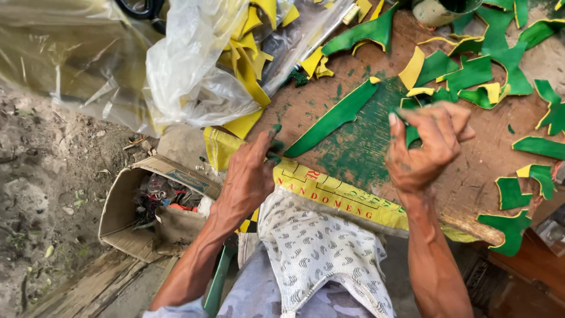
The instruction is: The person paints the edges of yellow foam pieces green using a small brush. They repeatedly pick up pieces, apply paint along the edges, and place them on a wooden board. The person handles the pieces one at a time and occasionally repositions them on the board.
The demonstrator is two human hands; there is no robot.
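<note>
My left hand [250, 174] rests at the near edge of a paint-stained wooden board [365, 147], fingertips smeared green, touching the end of a long green strip [335, 116]. It holds nothing that I can see. My right hand [426, 144] hovers over the board with fingers curled, pinching a small green piece [412, 134]. Several green and yellow cut pieces [471, 73] lie scattered on the board around it. A yellow printed sack [335, 197] drapes over the board's near edge, above a patterned white cloth [318, 247] on my lap.
Clear plastic bags [176, 65] with yellow offcuts sit at the upper left. An open cardboard box [147, 203] of scraps stands on the dirt ground at left. A tin [438, 9] stands at the board's far edge. More green pieces [518, 206] lie at right.
</note>
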